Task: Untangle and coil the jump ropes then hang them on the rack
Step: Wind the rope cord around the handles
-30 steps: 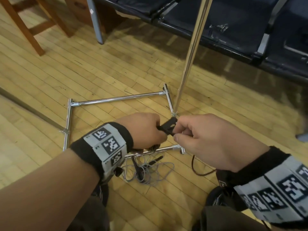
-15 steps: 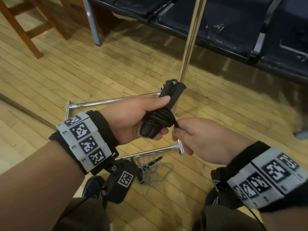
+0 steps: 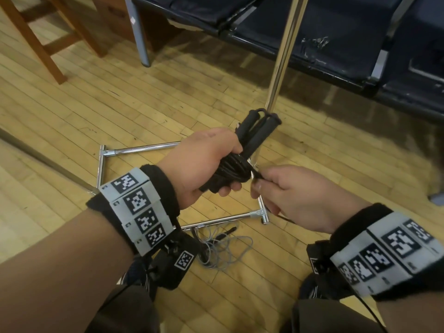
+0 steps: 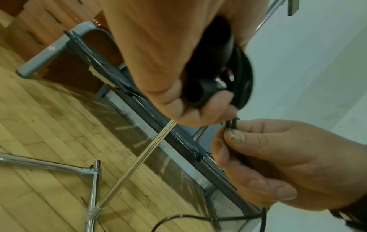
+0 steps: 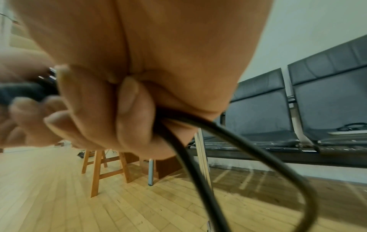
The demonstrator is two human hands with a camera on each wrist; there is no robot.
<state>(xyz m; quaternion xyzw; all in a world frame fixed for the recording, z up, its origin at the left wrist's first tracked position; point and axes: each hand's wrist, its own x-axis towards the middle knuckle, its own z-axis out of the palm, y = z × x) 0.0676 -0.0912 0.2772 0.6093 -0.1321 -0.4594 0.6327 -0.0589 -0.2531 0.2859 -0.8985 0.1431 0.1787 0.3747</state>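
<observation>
Above the chrome tubular rack base on the wood floor, the black foam-handled jump rope sits coiled in the left hand, whose fingers grip it, while the right hand pinches its loose tail, apparently finishing the wrap; tucking the end in looks next.
</observation>
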